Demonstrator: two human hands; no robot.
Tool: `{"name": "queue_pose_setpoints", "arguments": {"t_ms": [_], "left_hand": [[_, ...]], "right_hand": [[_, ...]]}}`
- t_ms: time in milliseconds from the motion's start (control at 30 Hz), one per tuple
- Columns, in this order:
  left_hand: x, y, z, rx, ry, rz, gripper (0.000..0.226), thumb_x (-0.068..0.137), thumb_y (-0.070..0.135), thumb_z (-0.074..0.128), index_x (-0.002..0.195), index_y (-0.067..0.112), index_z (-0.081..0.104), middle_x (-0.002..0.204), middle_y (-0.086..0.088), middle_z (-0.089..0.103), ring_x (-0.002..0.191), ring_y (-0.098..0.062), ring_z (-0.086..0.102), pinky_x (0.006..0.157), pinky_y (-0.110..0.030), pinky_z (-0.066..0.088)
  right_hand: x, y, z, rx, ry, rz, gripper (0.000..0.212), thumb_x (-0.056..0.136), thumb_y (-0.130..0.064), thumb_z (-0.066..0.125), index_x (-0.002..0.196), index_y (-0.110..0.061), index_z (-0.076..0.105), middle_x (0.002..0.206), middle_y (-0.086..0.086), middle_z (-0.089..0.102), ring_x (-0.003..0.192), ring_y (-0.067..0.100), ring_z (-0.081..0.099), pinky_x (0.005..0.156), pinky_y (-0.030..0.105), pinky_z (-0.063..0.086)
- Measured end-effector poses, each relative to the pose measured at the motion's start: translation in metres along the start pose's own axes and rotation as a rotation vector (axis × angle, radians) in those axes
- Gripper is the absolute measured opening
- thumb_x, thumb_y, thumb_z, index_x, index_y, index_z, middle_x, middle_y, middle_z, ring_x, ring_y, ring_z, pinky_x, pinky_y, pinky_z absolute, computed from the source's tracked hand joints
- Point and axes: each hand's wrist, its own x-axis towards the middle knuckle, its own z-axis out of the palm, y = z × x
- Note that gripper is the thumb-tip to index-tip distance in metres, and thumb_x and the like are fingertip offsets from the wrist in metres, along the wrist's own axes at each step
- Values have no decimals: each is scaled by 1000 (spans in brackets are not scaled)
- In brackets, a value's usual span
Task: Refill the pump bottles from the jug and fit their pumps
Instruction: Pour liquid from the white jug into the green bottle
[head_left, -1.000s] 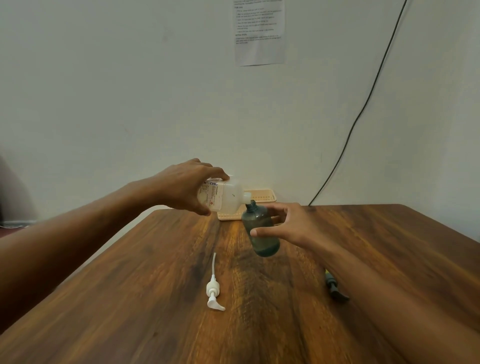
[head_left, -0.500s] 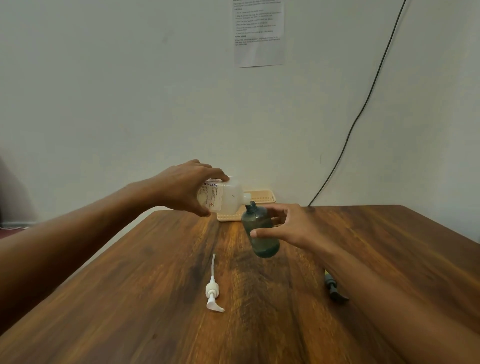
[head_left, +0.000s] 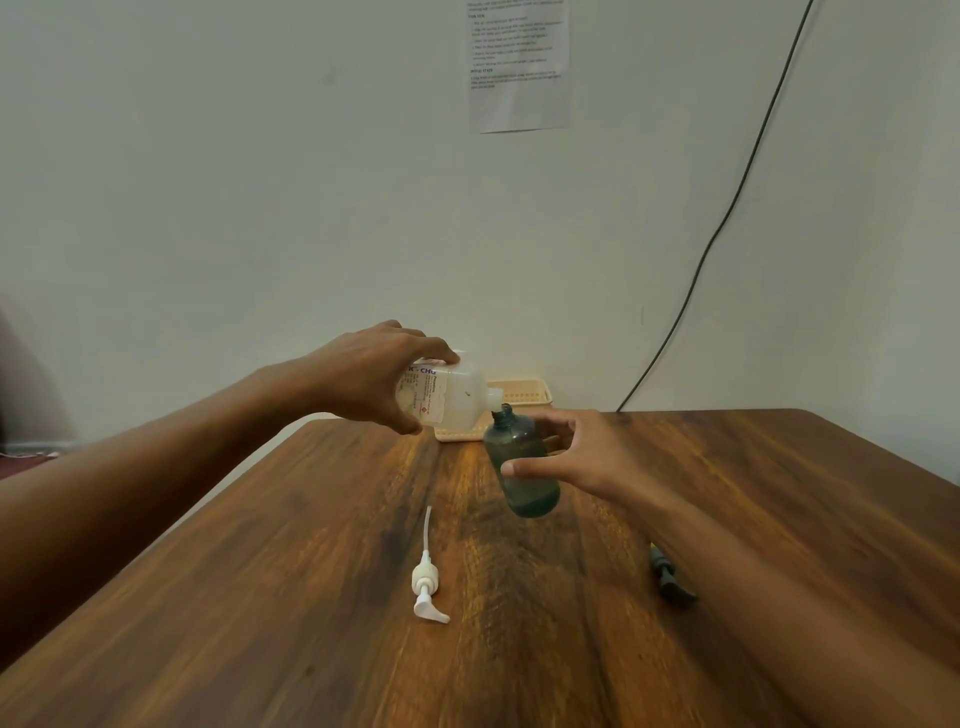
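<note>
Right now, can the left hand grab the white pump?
Probably not yet. The left hand grips the tilted jug over the green bottle. The white pump lies uncovered on the table, so reach looks free once the jug is down.

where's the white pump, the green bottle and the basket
white pump (head_left: 425, 579): head view, on its collar
green bottle (head_left: 532, 496): head view, on its lower body below the thumb
basket (head_left: 527, 397): head view, on its front wall right of the jug spout
</note>
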Motion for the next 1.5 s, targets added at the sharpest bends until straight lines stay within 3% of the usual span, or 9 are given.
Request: {"name": "queue_pose_setpoints", "arguments": {"t_ms": [400, 633, 967, 1500], "left_hand": [[0, 3, -2, 18, -5, 1, 88, 73, 53, 82, 147, 38, 39, 129, 10, 57, 122, -14, 44, 86, -27, 46], [1, 2, -2, 21, -6, 15, 87, 73, 53, 82, 147, 39, 39, 131, 10, 57, 124, -14, 45, 84, -25, 42], [1, 2, -3, 22, -2, 24, 87, 73, 54, 81, 147, 38, 39, 130, 11, 57, 122, -14, 45, 82, -24, 41], [2, 4, -5, 30, -3, 22, 88, 72, 53, 82, 147, 38, 39, 129, 11, 57, 121, -13, 44, 83, -26, 42]], "right_hand": [[0, 3, -1, 9, -8, 4, 77, 67, -45, 96, 136, -28, 68, 130, -9, 72, 119, 13, 68, 93, 31, 62], [1, 4, -1, 16, -10, 7, 71, 69, -44, 96, 133, -28, 69, 129, -10, 73, 116, 12, 69, 80, 18, 58], [1, 4, -2, 30, -20, 2, 74, 69, -42, 96, 136, -26, 68, 132, -7, 71, 119, 14, 68, 88, 22, 59], [1, 4, -1, 20, -15, -4, 70, 69, -43, 96, 132, -29, 70, 128, -11, 72, 109, 8, 66, 78, 16, 57]]}}
